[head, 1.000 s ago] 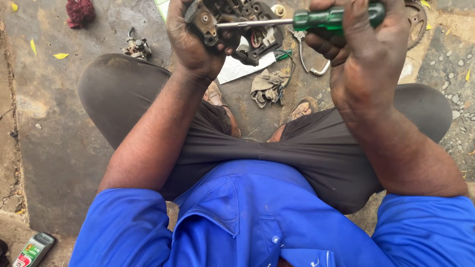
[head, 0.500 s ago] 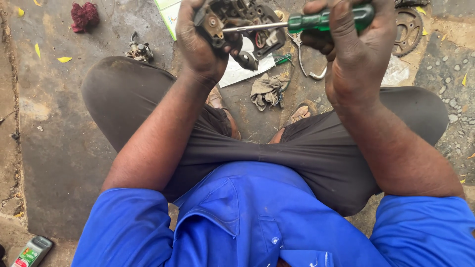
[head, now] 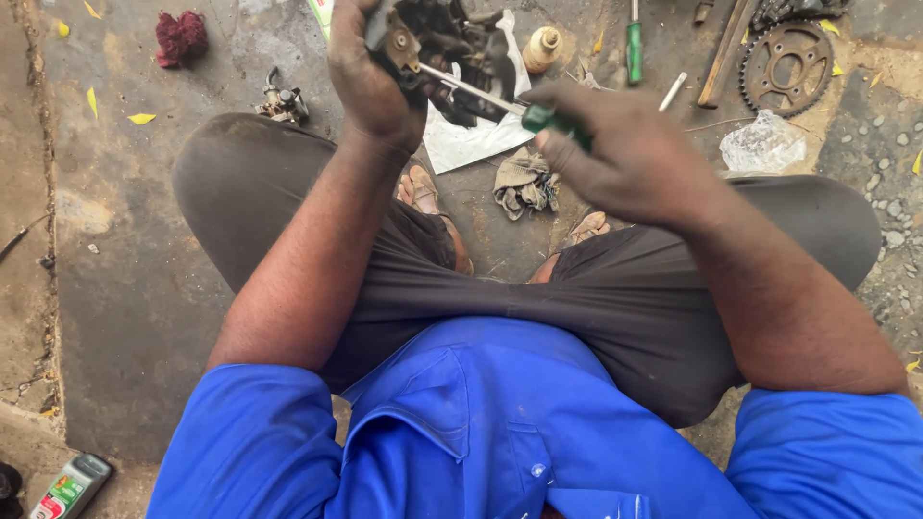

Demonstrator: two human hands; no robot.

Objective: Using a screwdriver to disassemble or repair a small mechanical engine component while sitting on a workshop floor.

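My left hand [head: 370,82] grips a greasy black metal engine part [head: 447,43] and holds it up over my knees. My right hand [head: 615,159] is closed around the green handle of a screwdriver [head: 481,96]. Its steel shaft runs up and left, and the tip rests against the metal part close to my left thumb. Most of the green handle is hidden inside my fist. I sit low on the ground with both knees spread, in dark trousers and a blue shirt.
On the concrete floor lie a white paper sheet [head: 471,144], a grey rag [head: 524,183], a small bottle [head: 543,48], a second green screwdriver [head: 634,43], a rusty sprocket [head: 788,67], a clear plastic bag [head: 764,144], a red cloth [head: 181,37] and a small metal part [head: 282,101].
My right hand has dropped lower and turned, so the screwdriver now slants up-left into the part instead of lying level. The view has tilted up, showing more of the floor beyond.
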